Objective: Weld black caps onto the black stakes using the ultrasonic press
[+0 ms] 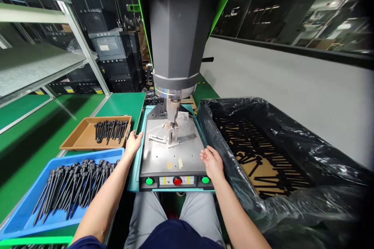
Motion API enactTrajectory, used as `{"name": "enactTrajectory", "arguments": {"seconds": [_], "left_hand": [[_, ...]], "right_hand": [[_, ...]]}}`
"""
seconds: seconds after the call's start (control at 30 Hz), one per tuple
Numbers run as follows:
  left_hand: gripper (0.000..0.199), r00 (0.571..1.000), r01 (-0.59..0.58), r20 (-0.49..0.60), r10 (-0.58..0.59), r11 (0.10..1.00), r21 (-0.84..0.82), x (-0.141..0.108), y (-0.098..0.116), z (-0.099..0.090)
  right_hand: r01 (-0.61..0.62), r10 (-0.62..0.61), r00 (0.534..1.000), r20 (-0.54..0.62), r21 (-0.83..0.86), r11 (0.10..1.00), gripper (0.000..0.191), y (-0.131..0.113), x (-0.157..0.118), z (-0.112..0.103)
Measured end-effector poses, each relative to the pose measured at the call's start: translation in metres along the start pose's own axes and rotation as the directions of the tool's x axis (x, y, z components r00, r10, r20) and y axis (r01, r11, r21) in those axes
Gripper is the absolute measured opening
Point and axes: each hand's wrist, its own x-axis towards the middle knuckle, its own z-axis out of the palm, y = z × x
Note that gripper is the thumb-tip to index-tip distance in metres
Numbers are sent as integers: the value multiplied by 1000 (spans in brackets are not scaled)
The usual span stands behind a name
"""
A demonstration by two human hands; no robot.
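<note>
My left hand point(133, 144) is beside the right end of the brown tray point(78, 132), near the left edge of the metal work plate point(157, 159). Its fingers are curled closed; whatever may be in them is hidden. Over the plate's right edge, my right hand point(212, 160) has its fingers bent together, with nothing visible in them. Between the hands, a small metal fixture point(173, 136) stands on the plate. The press machine's metal horn point(173, 109) points down just above it, and a small dark tip shows between them.
Black threaded parts point(112, 130) lie in the brown tray, and more fill a blue tray point(37, 202). A lined bin point(233, 103) on the right holds rows of black parts. Two green buttons point(149, 181) flank a red button point(177, 181). Crates point(112, 46) are stacked behind.
</note>
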Motion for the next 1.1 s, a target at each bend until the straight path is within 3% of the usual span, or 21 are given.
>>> {"name": "enactTrajectory", "arguments": {"seconds": [0.1,0.2,0.27,0.33,0.43,0.63,0.73,1.1], "left_hand": [[61,987,-144,-67,149,987,73,-28,-5,-8],[59,986,-137,-102,132,989,-46,-70,-23,-3],[63,986,-111,-127,108,994,-19,-96,-42,4],[69,983,-103,-139,120,987,121,-117,-63,11],[74,985,-89,-116,127,953,290,-137,-95,15],[66,987,-161,47,155,942,294,-148,-139,-2],[61,977,-205,119,177,938,281,-147,-146,-12],[58,974,-220,108,199,942,255,-144,-150,-13]], "right_hand": [[205,-220,976,-6,-334,920,52,10,-12,-33],[332,-386,920,71,-664,670,55,28,-26,-65],[354,-402,905,143,-776,521,64,41,-36,-82],[343,-350,918,188,-818,461,73,51,-44,-95],[344,-274,931,243,-835,429,77,60,-52,-108],[364,-243,927,284,-835,413,77,62,-49,-123],[352,-236,933,273,-835,423,75,65,-47,-125],[289,-229,954,194,-801,525,78,67,-45,-118]]}}
